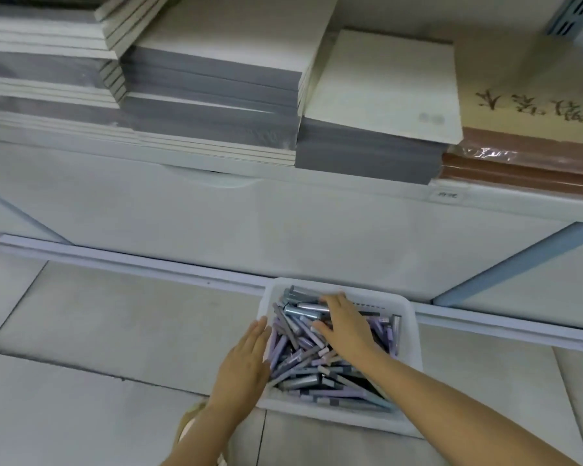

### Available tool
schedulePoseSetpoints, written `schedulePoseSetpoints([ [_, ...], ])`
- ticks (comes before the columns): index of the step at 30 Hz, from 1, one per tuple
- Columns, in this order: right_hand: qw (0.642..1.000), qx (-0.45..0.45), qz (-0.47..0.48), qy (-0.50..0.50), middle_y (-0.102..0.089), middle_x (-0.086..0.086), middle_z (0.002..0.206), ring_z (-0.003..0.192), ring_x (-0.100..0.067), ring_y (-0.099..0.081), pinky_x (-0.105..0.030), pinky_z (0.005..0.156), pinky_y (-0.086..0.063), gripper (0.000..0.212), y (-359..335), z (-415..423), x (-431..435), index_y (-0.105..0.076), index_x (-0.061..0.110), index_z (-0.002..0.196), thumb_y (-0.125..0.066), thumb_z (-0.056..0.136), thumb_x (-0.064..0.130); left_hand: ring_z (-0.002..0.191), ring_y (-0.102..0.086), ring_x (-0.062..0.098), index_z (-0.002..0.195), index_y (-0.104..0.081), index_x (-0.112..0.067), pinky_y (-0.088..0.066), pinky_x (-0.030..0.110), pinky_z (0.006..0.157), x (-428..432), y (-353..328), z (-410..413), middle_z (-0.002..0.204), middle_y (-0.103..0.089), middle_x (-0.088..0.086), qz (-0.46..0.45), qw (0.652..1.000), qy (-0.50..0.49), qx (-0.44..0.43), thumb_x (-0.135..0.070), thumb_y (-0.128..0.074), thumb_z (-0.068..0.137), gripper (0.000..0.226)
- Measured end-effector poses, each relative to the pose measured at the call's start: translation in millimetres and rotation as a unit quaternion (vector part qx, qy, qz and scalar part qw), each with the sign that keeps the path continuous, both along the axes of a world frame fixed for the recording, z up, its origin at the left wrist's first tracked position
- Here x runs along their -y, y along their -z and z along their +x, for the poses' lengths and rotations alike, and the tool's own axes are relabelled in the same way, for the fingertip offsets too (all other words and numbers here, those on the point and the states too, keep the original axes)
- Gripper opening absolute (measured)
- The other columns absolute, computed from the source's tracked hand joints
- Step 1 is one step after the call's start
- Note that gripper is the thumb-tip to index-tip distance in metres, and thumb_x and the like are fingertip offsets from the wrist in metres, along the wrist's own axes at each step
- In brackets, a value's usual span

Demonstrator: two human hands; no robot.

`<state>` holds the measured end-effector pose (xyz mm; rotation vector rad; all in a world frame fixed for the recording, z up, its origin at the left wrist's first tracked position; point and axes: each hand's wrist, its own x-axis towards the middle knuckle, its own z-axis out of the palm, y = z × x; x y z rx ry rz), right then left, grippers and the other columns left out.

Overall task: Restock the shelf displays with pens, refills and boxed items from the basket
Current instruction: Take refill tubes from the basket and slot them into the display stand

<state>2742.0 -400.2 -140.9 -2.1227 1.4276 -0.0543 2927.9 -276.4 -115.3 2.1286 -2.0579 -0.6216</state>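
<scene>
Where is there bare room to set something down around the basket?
Bare floor tiles left of the basket, up to the base rail; more tile on its right. Crowded: pens fill the basket under the right hand, left hand at its rim; notebooks cover the shelf.

1. Floor (98, 331): pale grey tiles, dark grout lines.
2. Shelf (216, 223): white, plain front panel; small label (447, 195) on its edge at right.
3. Light-blue bracket (505, 267) slants below the shelf, right side.
4. On the shelf: grey-edged notebook stacks (216, 105); brown wrapped books (535, 163) at right.
</scene>
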Motion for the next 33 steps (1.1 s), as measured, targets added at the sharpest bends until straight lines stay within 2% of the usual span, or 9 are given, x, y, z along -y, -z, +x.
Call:
schedulePoseSetpoints([
  [6, 1.000, -0.020, -0.019, -0.007, -0.062, -0.002, 0.112, 0.101, -0.020, -0.058, -0.032, 0.092, -0.044, 0.033, 9, 16, 1, -0.048, 0.015, 0.122, -0.053, 0.097, 0.037, 0.133, -0.047, 0.030, 0.135, -0.052, 0.001, -0.038, 0.037, 0.107, -1, 11, 3, 0.148, -0.043, 0.013, -0.045, 0.998, -0.014, -0.033, -0.004, -0.074, 0.081, 0.058],
  [9, 0.998, -0.050, 0.008, -0.035, -0.068, -0.005, 0.095, 0.085, -0.022, -0.063, -0.036, 0.086, -0.047, 0.028, 6, 16, 6, -0.047, 0.014, 0.123, -0.044, 0.101, 0.032, 0.147, -0.022, 0.016, 0.148, -0.034, -0.010, -0.008, 0.018, 0.115, -1, 12, 4, 0.160, -0.018, 0.002, -0.022, 0.998, -0.021, -0.053, -0.017, -0.052, 0.098, 0.054],
  [11, 0.999, -0.040, 0.003, -0.026, -0.069, -0.005, 0.094, 0.085, -0.023, -0.063, -0.033, 0.080, -0.047, 0.026, 5, 14, 7, -0.050, 0.013, 0.122, -0.045, 0.101, 0.029, 0.148, -0.015, 0.009, 0.151, -0.028, -0.017, 0.000, 0.010, 0.110, 1, 14, 6, 0.162, -0.011, -0.005, -0.017, 0.997, -0.030, -0.063, -0.024, -0.042, 0.102, 0.051],
  [17, 0.999, 0.001, 0.048, 0.009, -0.069, -0.012, 0.096, 0.088, -0.027, -0.064, -0.037, 0.076, -0.049, 0.027, 4, 27, 7, -0.063, 0.005, 0.105, -0.046, 0.101, 0.026, 0.145, -0.023, 0.009, 0.146, -0.039, -0.021, -0.020, 0.016, 0.111, 5, 9, 4, 0.159, -0.020, -0.009, 0.011, 0.993, -0.064, -0.095, -0.026, -0.042, 0.103, 0.044],
  [20, 0.995, 0.080, 0.039, 0.044, -0.070, -0.008, 0.098, 0.087, -0.021, -0.064, -0.031, 0.078, -0.046, 0.025, -3, 24, 7, -0.066, 0.009, 0.111, -0.050, 0.100, 0.025, 0.130, -0.044, 0.016, 0.132, -0.056, -0.015, -0.030, 0.018, 0.102, 10, 4, 4, 0.144, -0.047, -0.001, -0.013, 0.982, -0.118, -0.146, -0.019, -0.047, 0.101, 0.032],
  [22, 0.988, 0.150, 0.041, 0.018, -0.070, -0.003, 0.097, 0.085, -0.015, -0.063, -0.024, 0.075, -0.044, 0.024, -14, 22, 7, -0.067, 0.012, 0.115, -0.056, 0.097, 0.025, 0.108, -0.055, 0.016, 0.118, -0.064, -0.015, -0.040, 0.019, 0.089, 19, -1, 0, 0.121, -0.061, 0.003, -0.025, 0.951, -0.202, -0.232, -0.020, -0.047, 0.102, 0.024],
  [26, 0.968, 0.208, 0.116, -0.078, -0.067, 0.015, 0.085, 0.075, 0.000, -0.060, -0.012, 0.067, -0.042, 0.019, -25, 28, -2, -0.068, 0.022, 0.108, -0.062, 0.093, 0.032, 0.094, -0.067, 0.021, 0.104, -0.068, -0.005, -0.052, 0.026, 0.080, 39, -13, -18, 0.098, -0.072, 0.011, 0.040, 0.792, -0.342, -0.505, -0.028, -0.044, 0.102, 0.033],
  [29, 0.968, 0.222, 0.104, -0.054, -0.068, 0.016, 0.089, 0.080, 0.004, -0.060, -0.014, 0.073, -0.045, 0.020, -22, 32, -4, -0.069, 0.026, 0.105, -0.063, 0.090, 0.039, 0.081, -0.070, 0.017, 0.096, -0.065, -0.001, -0.054, 0.019, 0.068, 46, -18, -26, 0.086, -0.073, 0.010, -0.010, 0.700, -0.404, -0.589, -0.017, -0.043, 0.103, 0.028],
  [33, 0.990, 0.139, -0.026, 0.030, -0.061, 0.005, 0.114, 0.107, -0.012, -0.054, -0.031, 0.095, -0.043, 0.029, -8, 24, 12, -0.060, 0.018, 0.116, -0.063, 0.091, 0.033, 0.070, -0.060, 0.023, 0.090, -0.056, -0.005, -0.052, 0.032, 0.074, 47, -6, -8, 0.074, -0.064, 0.012, -0.033, 0.691, -0.471, -0.548, -0.013, -0.045, 0.102, 0.018],
])
